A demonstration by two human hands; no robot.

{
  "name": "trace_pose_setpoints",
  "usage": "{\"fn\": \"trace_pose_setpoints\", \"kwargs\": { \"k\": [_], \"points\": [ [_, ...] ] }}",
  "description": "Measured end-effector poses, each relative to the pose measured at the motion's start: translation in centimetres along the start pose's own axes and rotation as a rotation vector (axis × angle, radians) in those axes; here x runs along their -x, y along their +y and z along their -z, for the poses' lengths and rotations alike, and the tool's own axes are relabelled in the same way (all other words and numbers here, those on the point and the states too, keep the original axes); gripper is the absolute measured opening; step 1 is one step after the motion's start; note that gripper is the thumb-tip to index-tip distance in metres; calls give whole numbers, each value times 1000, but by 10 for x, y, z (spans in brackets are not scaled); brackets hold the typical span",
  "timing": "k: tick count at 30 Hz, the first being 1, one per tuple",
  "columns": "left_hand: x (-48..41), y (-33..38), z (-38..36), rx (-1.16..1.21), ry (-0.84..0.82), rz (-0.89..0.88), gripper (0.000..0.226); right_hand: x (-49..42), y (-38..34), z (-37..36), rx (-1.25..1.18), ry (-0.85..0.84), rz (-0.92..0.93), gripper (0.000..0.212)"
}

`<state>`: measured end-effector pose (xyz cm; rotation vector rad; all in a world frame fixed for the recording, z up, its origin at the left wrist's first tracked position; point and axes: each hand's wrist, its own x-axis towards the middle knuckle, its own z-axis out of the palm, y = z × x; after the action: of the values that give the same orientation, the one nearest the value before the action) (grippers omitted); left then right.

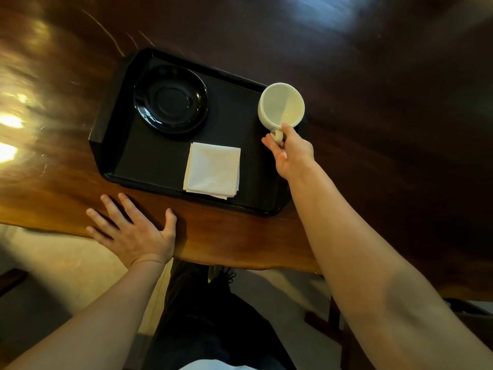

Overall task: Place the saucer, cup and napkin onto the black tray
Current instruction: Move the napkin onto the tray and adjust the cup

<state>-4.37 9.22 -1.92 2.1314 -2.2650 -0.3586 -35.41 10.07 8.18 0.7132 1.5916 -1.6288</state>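
Observation:
A black tray [149, 166] lies on the dark wooden table. On its far left part sits a glossy black saucer [170, 98]. A folded white napkin [213, 169] rests on the tray's near side, its corner reaching the front rim. My right hand [289, 152] grips the handle of an empty white cup [281, 105], which hangs tilted over the tray's far right corner. My left hand [133, 231] lies flat on the table just in front of the tray, fingers spread, holding nothing.
The wooden table [373, 129] stretches far to the right and back, with bright glare at the left. Its near edge runs just behind my left wrist. Below it are a pale floor, my dark trousers and a wooden table leg [333, 316].

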Motion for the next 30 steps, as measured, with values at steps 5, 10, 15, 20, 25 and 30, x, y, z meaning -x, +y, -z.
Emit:
{"fn": "trace_pose_setpoints", "kwargs": {
  "k": [5, 10, 15, 20, 25, 30],
  "points": [
    [0, 0, 0, 8, -2, 0, 99, 3, 4, -1, -46, 28, 27, 28],
    [0, 0, 1, 13, -9, 5, 99, 25, 11, 2, 14, 68, 3, 47],
    [0, 2, 3, -6, -30, 20, 101, 48, 40, -6, 344, 10, 146, 25],
    [-2, 3, 3, -50, -73, 39, 104, 61, 60, -64, 648, -300, 143, 19],
    [-4, 2, 1, -68, -109, 53, 103, 50, 77, -107, 756, -268, 58, 15],
    [-5, 1, 1, -57, -118, 48, 102, 41, 83, -123, 794, -212, 40, 26]
  ]
}}
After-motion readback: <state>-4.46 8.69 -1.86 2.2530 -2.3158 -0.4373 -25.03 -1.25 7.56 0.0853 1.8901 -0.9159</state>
